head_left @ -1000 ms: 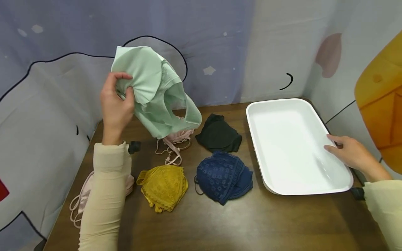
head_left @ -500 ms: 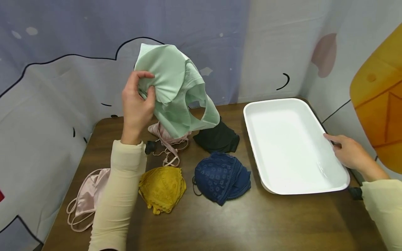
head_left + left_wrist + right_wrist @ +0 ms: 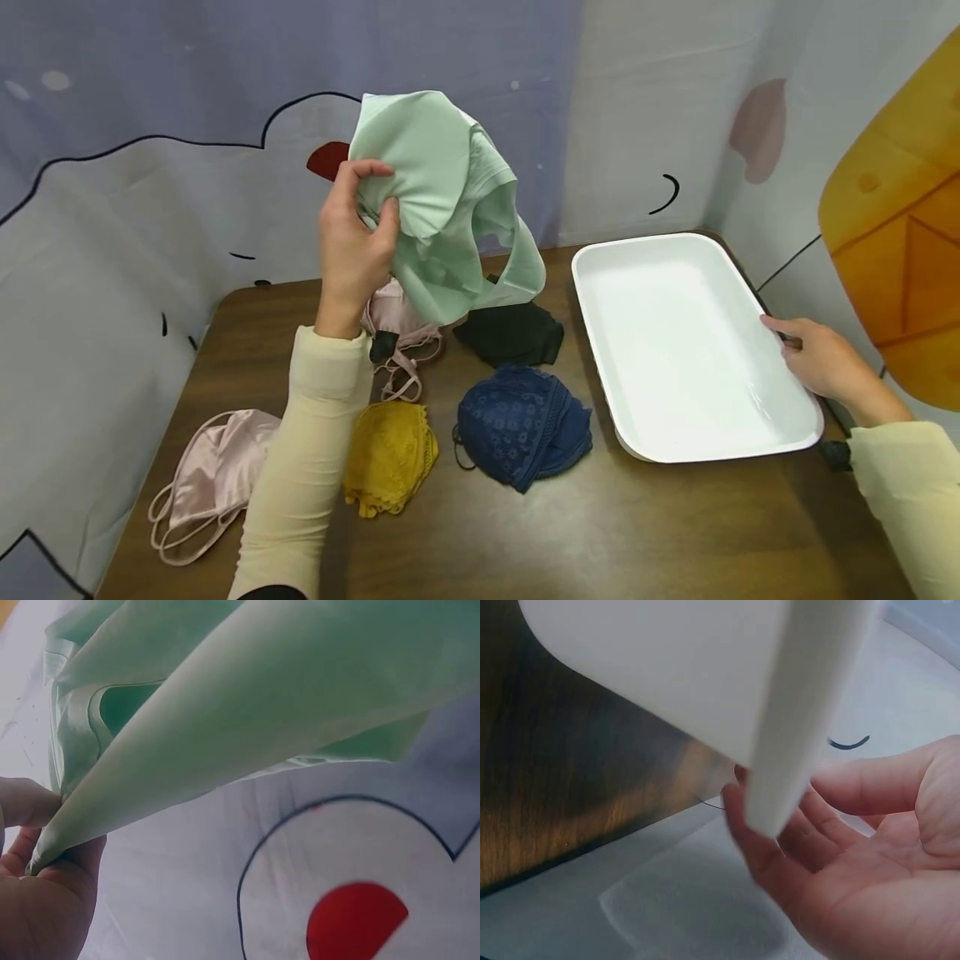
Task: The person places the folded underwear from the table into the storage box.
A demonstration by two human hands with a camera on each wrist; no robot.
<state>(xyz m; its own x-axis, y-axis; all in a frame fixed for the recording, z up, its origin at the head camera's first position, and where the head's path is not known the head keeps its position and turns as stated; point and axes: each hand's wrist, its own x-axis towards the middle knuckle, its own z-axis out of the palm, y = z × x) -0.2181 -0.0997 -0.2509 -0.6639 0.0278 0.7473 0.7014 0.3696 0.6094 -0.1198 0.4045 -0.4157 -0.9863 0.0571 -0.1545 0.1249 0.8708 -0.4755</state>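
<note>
A person's left hand point(image 3: 354, 250) pinched a mint bra point(image 3: 420, 158) between thumb and fingers, holding it up above the far side of a brown table point(image 3: 525, 542), while the right hand point(image 3: 832, 362) gripped the right rim of a white tray point(image 3: 690, 350). Below the raised bra, a black bra point(image 3: 517, 333) and a pink bra point(image 3: 393, 312) lay partly hidden; nearer the person sat a yellow bra point(image 3: 390, 458) and, between it and the tray, a blue bra point(image 3: 521, 425). A second pink bra point(image 3: 232, 462) rested near the table's left edge beside a cream sleeve point(image 3: 300, 483), and printed cloth point(image 3: 637, 100) hung behind
</note>
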